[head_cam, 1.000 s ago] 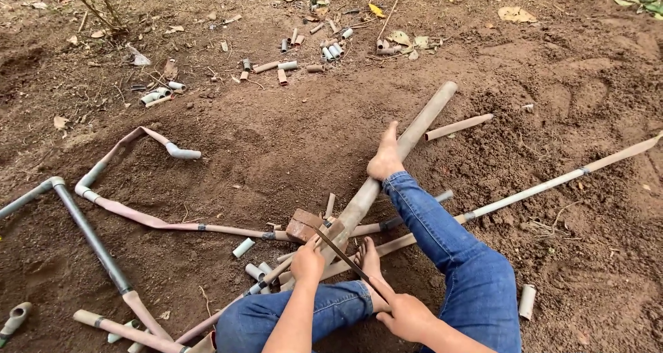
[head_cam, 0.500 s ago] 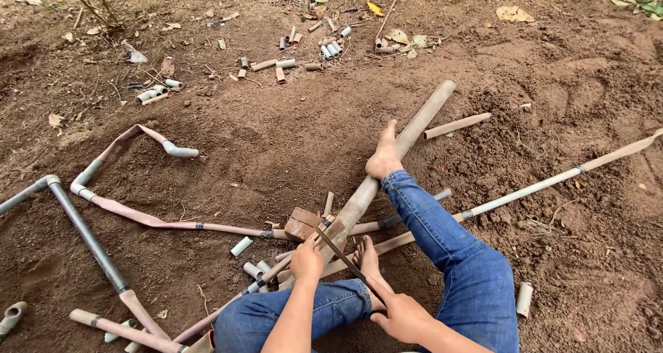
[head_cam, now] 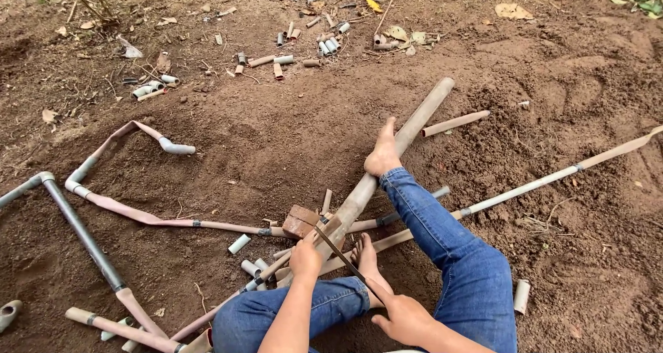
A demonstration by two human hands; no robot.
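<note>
Two bare hands worked low in the view, over a thick muddy pipe (head_cam: 387,168) that lay slantwise on the brown earth (head_cam: 276,139). The left hand (head_cam: 306,255) was closed down over the near end of that pipe, fingers curled around it, right beside a reddish brick (head_cam: 301,221) that sat just beyond its knuckles. The right hand (head_cam: 404,318) was closed too, gripping the handle end of a thin saw blade (head_cam: 340,254); the blade ran from that fist up and across to the pipe, meeting it just past the left hand. How tightly the fingers wrapped the handle could not be told, since the back of the hand faced the camera.

Beyond both hands, a bare foot (head_cam: 383,153) pressed on the pipe farther up its length, the leg in blue jeans (head_cam: 456,256). A second bare foot (head_cam: 368,256) lay between the two hands, near the blade. Short cut pieces of white pipe (head_cam: 239,243) lay just to the left of the left hand. A long thin pipe (head_cam: 552,179) stretched away to the right of the right hand, and bent lengths of joined piping (head_cam: 90,239) lay well off to the left.
</note>
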